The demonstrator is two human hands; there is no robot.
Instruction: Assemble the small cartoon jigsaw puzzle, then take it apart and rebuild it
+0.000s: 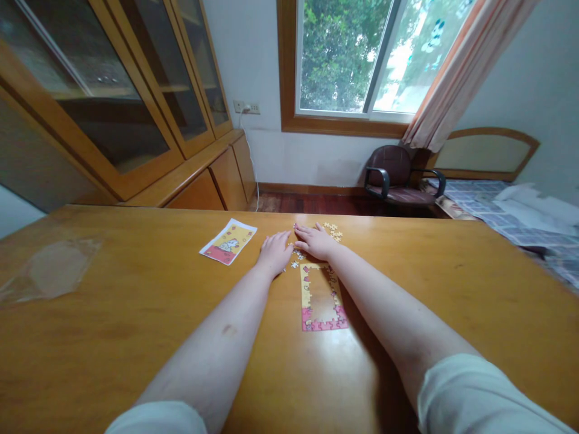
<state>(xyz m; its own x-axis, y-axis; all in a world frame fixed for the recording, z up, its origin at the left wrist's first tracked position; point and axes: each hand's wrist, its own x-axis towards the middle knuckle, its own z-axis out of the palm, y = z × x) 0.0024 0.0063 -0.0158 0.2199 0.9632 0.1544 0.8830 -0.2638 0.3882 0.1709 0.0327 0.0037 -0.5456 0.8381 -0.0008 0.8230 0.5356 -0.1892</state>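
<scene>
My left hand (274, 252) lies palm down on the table with its fingers stretched forward, beside some loose puzzle pieces (295, 264). Close by on the right, my right hand (315, 242) is flat too, fingers spread over the same small group. Whatever is under the palms is hidden. Nearer to me sits a jigsaw frame (322, 326), its joined border pieces yellow above and pink below, with bare wood inside. My right wrist and forearm cover part of its upper right side. More yellow pieces (335, 232) are scattered just beyond my right hand.
A picture card (228, 242) in yellow and pink lies left of my left hand. Clear plastic film (49, 268) rests on the wooden table (149, 313) at far left. Past the table's far edge are a cabinet (199, 175), an armchair (398, 175) and a bed (493, 205).
</scene>
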